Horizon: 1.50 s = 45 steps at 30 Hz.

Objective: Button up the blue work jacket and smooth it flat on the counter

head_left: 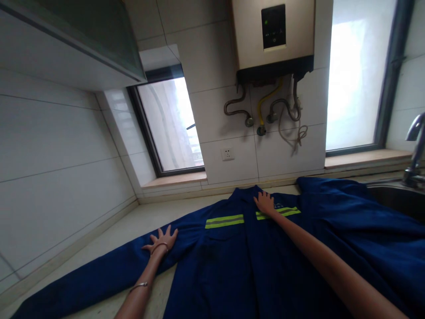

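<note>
A dark blue work jacket (219, 261) with yellow-green reflective stripes lies spread, front up, across the counter. Its collar points to the wall, and one sleeve stretches out to the lower left. My left hand (165, 241) rests flat on that sleeve near the shoulder, fingers spread, with bracelets on the wrist and forearm. On the upper chest, beside the collar and over the right-hand stripe, my right hand (265, 204) lies with its fingers extended. More blue fabric is bunched to the right, where I cannot make out how the other sleeve lies.
The pale counter (159, 208) runs along a tiled wall. At the right are a sink (395, 199) and a faucet (416, 150). A water heater (274, 31) with hoses hangs above, near a wall socket (227, 153). A cabinet (83, 44) overhangs the upper left.
</note>
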Motion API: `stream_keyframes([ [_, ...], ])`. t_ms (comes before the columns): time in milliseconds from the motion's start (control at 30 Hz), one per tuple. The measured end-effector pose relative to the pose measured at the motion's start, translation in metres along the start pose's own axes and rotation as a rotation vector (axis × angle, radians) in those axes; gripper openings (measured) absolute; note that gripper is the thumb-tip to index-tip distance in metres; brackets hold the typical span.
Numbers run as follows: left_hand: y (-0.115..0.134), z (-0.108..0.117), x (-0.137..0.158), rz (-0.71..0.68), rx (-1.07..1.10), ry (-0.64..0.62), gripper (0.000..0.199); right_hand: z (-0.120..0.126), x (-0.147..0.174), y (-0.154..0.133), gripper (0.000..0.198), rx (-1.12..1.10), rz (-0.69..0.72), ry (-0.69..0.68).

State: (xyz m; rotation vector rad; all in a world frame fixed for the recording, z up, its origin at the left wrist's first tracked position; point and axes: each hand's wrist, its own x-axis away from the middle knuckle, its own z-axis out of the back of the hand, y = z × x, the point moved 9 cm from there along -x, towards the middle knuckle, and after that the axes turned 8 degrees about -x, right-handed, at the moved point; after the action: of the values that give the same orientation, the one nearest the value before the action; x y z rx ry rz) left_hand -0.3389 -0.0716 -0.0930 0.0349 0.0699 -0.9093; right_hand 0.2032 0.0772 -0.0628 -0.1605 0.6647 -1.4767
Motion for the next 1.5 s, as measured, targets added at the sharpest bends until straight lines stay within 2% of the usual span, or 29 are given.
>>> stream_keyframes([
  [67, 0.0, -0.001, -0.002, 0.002, 0.003, -0.004, 0.071, 0.02, -0.014, 0.006, 0.05, -0.053, -0.017, 0.078],
  [167, 0.0, -0.003, -0.003, -0.001, 0.007, -0.017, 0.07, 0.032, -0.038, 0.02, 0.042, -0.117, -0.054, 0.037],
  [300, 0.0, -0.001, -0.001, -0.002, 0.01, -0.011, 0.07, 0.027, -0.062, 0.036, 0.023, -0.22, -0.119, -0.101],
  [433, 0.002, 0.002, 0.0, -0.006, 0.009, 0.002, 0.068, 0.018, -0.072, 0.032, 0.015, -0.364, -0.138, -0.185],
  [633, 0.001, 0.002, 0.003, -0.005, -0.009, 0.004, 0.067, 0.028, -0.06, 0.017, 0.03, -0.64, -0.056, -0.222],
  [733, 0.008, 0.02, 0.01, -0.031, -0.075, 0.098, 0.064, 0.039, -0.034, 0.021, 0.032, -0.719, 0.013, -0.269],
  [800, 0.032, 0.045, 0.019, -0.145, -0.14, 0.237, 0.059, 0.045, -0.013, 0.028, 0.029, -0.739, 0.048, -0.298],
  [867, 0.073, 0.072, 0.035, -0.32, -0.116, 0.345, 0.054, 0.048, 0.006, 0.035, 0.025, -0.736, 0.097, -0.323],
  [900, 0.097, 0.083, 0.046, -0.41, -0.053, 0.358, 0.051, 0.049, 0.015, 0.037, 0.024, -0.723, 0.133, -0.327],
  [967, 0.15, 0.099, 0.073, -0.61, 0.136, 0.319, 0.049, 0.05, 0.028, 0.041, 0.023, -0.677, 0.215, -0.315],
  [1067, 0.232, 0.107, 0.131, -0.942, 0.401, 0.183, 0.066, 0.047, 0.04, 0.047, 0.024, -0.591, 0.275, -0.284],
  [1100, 0.251, 0.107, 0.147, -0.976, 0.458, 0.154, 0.071, 0.046, 0.044, 0.049, 0.024, -0.569, 0.272, -0.278],
  [1167, 0.28, 0.102, 0.171, -0.987, 0.529, 0.103, 0.068, 0.046, 0.049, 0.052, 0.026, -0.534, 0.255, -0.256],
  [1233, 0.297, 0.096, 0.188, -0.975, 0.567, 0.083, 0.061, 0.05, 0.052, 0.051, 0.027, -0.503, 0.252, -0.218],
  [1333, 0.308, 0.089, 0.2, -0.954, 0.576, 0.108, 0.059, 0.06, 0.057, 0.046, 0.025, -0.444, 0.262, -0.177],
  [1500, 0.297, 0.087, 0.193, -0.795, 0.651, 0.225, 0.035, 0.079, 0.07, 0.023, 0.031, -0.299, 0.291, -0.173],
])
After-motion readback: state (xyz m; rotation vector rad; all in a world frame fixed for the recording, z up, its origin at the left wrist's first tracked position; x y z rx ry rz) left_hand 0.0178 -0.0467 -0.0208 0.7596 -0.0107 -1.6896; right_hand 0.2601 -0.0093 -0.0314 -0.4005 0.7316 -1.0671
